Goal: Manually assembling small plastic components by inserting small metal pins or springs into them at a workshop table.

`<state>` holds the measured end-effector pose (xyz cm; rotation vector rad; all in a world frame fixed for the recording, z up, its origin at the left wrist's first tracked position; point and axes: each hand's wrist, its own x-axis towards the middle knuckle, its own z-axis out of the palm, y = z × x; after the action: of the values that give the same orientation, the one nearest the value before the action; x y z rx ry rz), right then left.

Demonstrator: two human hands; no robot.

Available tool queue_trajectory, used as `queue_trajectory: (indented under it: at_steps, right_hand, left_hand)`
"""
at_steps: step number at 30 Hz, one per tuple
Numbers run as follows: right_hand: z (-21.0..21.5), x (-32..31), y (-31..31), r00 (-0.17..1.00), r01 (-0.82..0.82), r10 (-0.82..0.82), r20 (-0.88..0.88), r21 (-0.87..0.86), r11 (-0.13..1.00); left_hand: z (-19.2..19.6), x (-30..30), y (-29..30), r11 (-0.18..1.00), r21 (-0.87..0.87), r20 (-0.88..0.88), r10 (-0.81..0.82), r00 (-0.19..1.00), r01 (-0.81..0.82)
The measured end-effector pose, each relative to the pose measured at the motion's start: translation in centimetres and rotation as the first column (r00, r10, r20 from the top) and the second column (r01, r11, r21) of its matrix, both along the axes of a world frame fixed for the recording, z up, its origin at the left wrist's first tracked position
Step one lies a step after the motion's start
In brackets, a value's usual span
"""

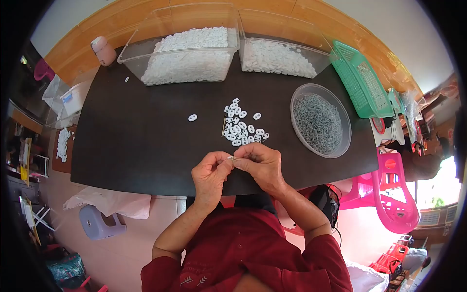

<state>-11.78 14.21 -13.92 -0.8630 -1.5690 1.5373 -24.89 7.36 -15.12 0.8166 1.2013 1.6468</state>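
Close to the table's near edge, my left hand [210, 170] and my right hand [262, 163] meet, each pinching with thumb and forefinger. Between the fingertips shows a small white plastic piece [231, 158], mostly covered by them. Just beyond my hands lies a loose pile of white oval two-hole plastic pieces [236, 130]. A thin yellowish stick [223, 126] lies along the pile's left side. One more two-hole piece [192, 118] sits apart to the left.
Two clear bins [180, 50] [321, 47] of white pieces stand along the far side. At right, a round clear tub [296, 127] holds many small grey metal parts. Beyond it is a green basket [384, 108]. A pink bottle [103, 51] stands far left; a pink chair [406, 204] is at right.
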Motion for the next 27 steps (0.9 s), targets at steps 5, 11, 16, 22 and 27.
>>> queue_trajectory:
  at_steps: [5,11,16,22,27]
  right_hand:
    - [-0.5,0.1,0.1,1.000,-0.015,0.015,0.007,0.014,1.000]
    - [-0.7,-0.3,-0.2,0.992,-0.015,-0.002,0.129,0.128,0.992]
    - [-1.3,-0.8,-0.5,0.973,-0.042,-0.029,0.229,0.299,0.953]
    - [-1.1,-1.0,-0.4,0.967,-0.076,-0.009,0.256,0.321,0.944]
    - [-0.5,-0.9,0.0,0.964,-0.113,0.064,0.260,0.180,0.977]
  left_hand:
    - [0.2,-0.5,0.1,0.999,-0.032,0.047,0.005,0.999,-0.003]
    - [0.2,-0.4,-0.1,0.999,-0.046,0.082,0.028,0.996,-0.024]
    - [-0.3,-0.2,-0.5,0.998,-0.050,0.031,0.040,0.999,-0.038]
    - [-0.4,-0.5,-0.5,0.998,-0.038,-0.071,0.051,0.996,-0.054]
    - [-0.7,-1.1,-0.3,0.996,-0.092,0.178,0.026,0.984,-0.010]
